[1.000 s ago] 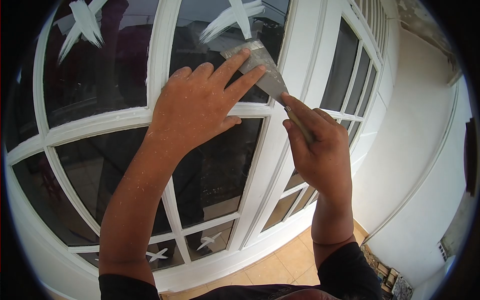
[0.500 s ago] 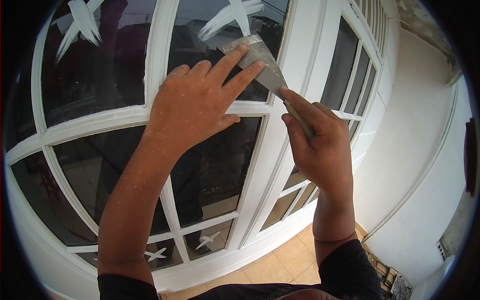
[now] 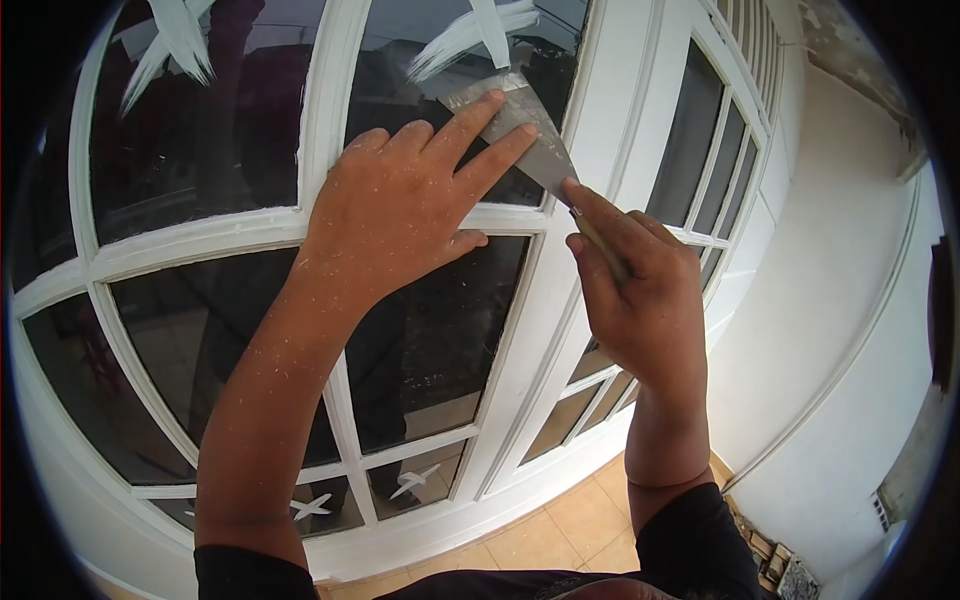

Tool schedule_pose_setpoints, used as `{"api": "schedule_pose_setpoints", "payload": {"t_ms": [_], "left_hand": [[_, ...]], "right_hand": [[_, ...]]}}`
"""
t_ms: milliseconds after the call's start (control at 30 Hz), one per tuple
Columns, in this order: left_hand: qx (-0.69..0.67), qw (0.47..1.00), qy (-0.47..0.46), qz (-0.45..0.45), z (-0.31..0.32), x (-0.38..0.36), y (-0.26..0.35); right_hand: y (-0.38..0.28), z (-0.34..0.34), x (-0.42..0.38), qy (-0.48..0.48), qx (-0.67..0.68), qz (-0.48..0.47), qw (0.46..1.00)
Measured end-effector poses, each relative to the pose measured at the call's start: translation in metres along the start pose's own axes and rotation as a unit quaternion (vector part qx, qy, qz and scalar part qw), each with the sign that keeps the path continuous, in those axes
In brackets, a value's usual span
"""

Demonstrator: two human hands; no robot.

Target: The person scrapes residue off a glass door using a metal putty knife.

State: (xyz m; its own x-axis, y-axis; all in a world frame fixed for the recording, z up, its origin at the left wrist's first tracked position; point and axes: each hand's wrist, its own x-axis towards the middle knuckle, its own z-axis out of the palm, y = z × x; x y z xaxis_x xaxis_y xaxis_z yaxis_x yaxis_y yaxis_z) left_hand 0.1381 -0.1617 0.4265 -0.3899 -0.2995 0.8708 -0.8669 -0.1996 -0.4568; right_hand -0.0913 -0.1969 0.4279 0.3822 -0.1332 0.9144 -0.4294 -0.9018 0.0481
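My right hand (image 3: 640,275) is wrapped round the handle of a putty knife (image 3: 545,160), index finger stretched along toward the metal. Its wide, stained blade slants up and left against the dark window glass (image 3: 400,130), the edge just below a white paint stroke (image 3: 475,40). Two fingertips of my left hand (image 3: 400,200) press flat on the blade. The other fingers of that hand are spread over the white window frame (image 3: 325,110), its thumb near the crossbar. Pale specks dot the left hand and forearm.
Another white paint cross (image 3: 175,50) marks the upper left pane, and small crosses (image 3: 413,482) mark the bottom panes. A second paned section (image 3: 690,140) stands to the right, beside a white wall (image 3: 800,270). Below are orange floor tiles (image 3: 545,535) and a pile of rubble (image 3: 775,560).
The view has shifted slightly, so window and upper paint strokes sit a little lower and further right. Both hands keep the same hold on the putty knife.
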Motion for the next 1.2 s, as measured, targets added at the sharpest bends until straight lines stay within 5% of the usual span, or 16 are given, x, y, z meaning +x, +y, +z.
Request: {"api": "schedule_pose_setpoints", "payload": {"t_ms": [233,633,1200], "left_hand": [[-0.003,1.000,0.012,0.018,0.004,-0.001,0.000],[-0.022,1.000,0.007,-0.004,0.002,0.002,0.003],[-0.027,1.000,0.005,0.001,-0.005,0.004,0.002]], "right_hand": [[-0.003,-0.007,-0.004,-0.030,-0.008,0.054,0.998],[0.008,-0.004,0.006,0.023,-0.006,-0.025,0.999],[-0.006,-0.012,0.006,-0.020,0.000,0.022,1.000]]}}
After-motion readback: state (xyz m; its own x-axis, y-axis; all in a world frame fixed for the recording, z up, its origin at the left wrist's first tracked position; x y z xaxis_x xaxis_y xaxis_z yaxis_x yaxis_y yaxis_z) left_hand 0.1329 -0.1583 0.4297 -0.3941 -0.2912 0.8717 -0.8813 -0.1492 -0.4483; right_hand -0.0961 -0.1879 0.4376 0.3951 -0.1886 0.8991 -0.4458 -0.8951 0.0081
